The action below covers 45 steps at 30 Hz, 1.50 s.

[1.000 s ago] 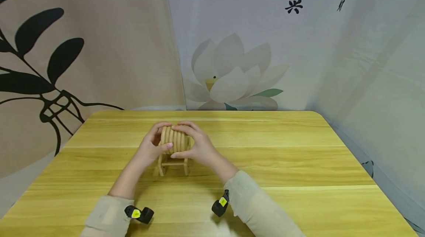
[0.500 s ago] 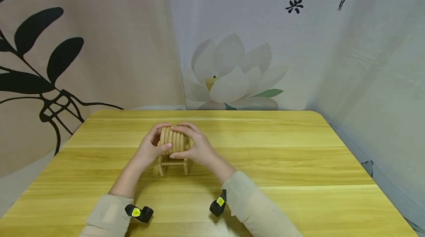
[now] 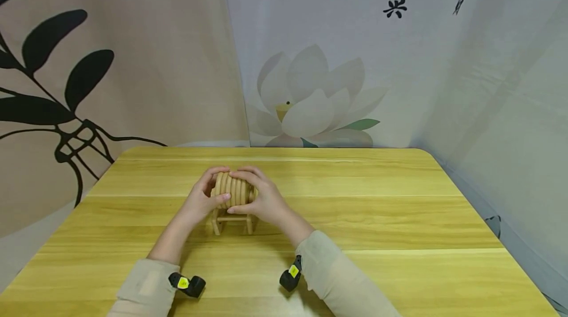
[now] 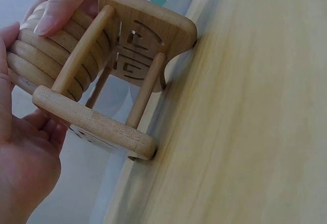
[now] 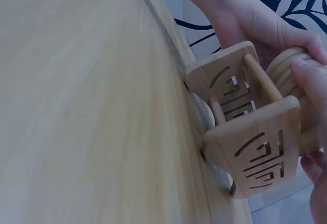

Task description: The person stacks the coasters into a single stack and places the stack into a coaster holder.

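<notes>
Both hands grip a stack of several round wooden coasters [image 3: 233,191] in the head view, discs standing on edge. My left hand [image 3: 201,199] has its thumb on the near side and fingers over the top. From the other side my right hand [image 3: 267,199] holds the same stack between thumb and fingers. Below stands a small wooden coaster rack [image 3: 235,218] on the table. Its cut-out end panels [image 5: 263,157] and crossbars [image 4: 84,50] show in the wrist views. The coasters sit at the rack's top; whether they rest on its bars is hard to tell.
A wood-grain table [image 3: 377,218] spreads around the rack. Behind it hangs a curtain [image 3: 319,21] printed with a lotus, leaves and characters. Black wrist cameras [image 3: 191,286] are fixed at both sleeves.
The coaster stack and both hands have come down slightly toward the rack. The rack stays in place, and both hands keep their grip.
</notes>
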### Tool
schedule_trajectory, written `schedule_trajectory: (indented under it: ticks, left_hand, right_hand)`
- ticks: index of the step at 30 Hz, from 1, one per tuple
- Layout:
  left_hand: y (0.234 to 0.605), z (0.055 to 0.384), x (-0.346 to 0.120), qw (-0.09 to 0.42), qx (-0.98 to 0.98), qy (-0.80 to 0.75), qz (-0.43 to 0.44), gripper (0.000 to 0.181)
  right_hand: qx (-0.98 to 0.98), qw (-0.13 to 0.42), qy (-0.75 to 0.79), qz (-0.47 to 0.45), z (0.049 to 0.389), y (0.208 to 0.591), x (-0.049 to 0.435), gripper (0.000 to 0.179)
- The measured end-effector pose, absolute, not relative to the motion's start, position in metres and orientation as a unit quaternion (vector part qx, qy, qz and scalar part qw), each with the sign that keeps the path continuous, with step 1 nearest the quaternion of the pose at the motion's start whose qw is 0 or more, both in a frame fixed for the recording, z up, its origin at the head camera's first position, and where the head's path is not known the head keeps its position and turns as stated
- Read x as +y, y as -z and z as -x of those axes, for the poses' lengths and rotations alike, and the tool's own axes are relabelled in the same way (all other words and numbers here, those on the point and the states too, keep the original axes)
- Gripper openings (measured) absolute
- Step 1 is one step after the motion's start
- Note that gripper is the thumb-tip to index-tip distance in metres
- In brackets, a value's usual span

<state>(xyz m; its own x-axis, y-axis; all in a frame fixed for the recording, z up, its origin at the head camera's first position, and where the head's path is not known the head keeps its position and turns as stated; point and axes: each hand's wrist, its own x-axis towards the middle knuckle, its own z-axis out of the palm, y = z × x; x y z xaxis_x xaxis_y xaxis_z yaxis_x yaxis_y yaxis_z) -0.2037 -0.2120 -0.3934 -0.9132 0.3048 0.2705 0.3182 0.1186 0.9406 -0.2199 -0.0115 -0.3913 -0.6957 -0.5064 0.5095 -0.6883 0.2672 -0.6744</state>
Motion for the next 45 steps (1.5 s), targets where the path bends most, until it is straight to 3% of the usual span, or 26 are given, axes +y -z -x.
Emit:
schedule_trajectory:
  ticks: [28,45]
  left_hand:
    - [0.406,0.205,-0.212,-0.010,-0.756,0.627,0.188,0.059]
    - [0.415,0.205,-0.213,-0.020,-0.741,0.649,0.169,0.058]
  right_hand:
    - [-0.799,0.083,-0.475,-0.360,0.219,0.406,-0.012,0.072]
    - [-0.786,0.039,-0.513,-0.344,0.219,0.407,-0.013,0.071]
